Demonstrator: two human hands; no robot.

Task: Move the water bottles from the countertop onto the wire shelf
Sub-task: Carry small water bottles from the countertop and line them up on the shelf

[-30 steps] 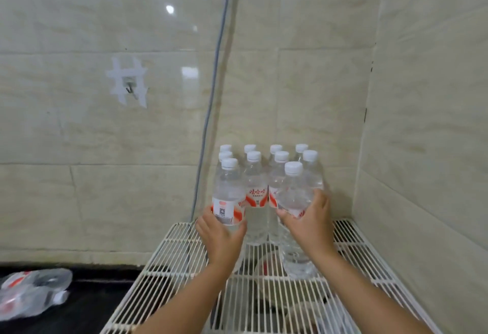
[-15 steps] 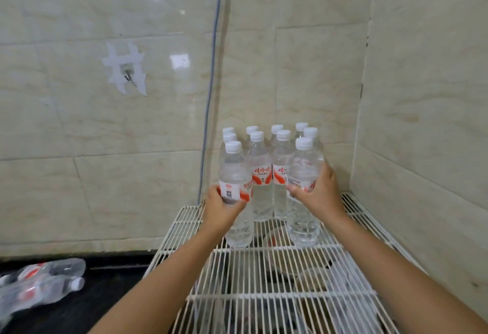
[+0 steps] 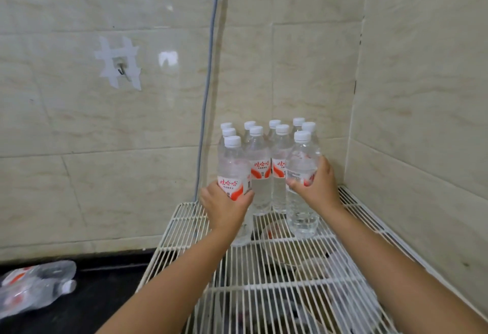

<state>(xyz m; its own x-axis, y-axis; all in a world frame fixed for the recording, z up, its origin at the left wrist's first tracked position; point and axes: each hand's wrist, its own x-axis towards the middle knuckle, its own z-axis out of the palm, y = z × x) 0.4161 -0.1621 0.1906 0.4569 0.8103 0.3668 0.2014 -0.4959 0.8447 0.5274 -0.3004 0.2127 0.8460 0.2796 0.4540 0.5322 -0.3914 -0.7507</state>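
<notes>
Several clear water bottles with white caps and red-and-white labels stand upright in rows at the back of the white wire shelf [image 3: 266, 275], in the tiled corner. My left hand [image 3: 224, 205] grips the front left bottle [image 3: 233, 170] around its label. My right hand [image 3: 315, 185] grips the front right bottle [image 3: 302, 164] the same way. Both bottles stand on the shelf wires, close against the row behind [image 3: 260, 164]. More bottles [image 3: 34, 284] lie on their sides, wrapped in clear plastic, on the black countertop [image 3: 100, 304] at lower left.
Tiled walls close the shelf in at the back and right. A grey cable [image 3: 208, 74] runs down the back wall to the shelf's left rear corner. A taped hook [image 3: 120, 65] is fixed on the wall at left. Dishes show dimly beneath the shelf wires.
Both hands have pushed their bottles farther back on the shelf, up against the standing rows, and the bottles now rest upright on the wires. The camera has moved closer.
</notes>
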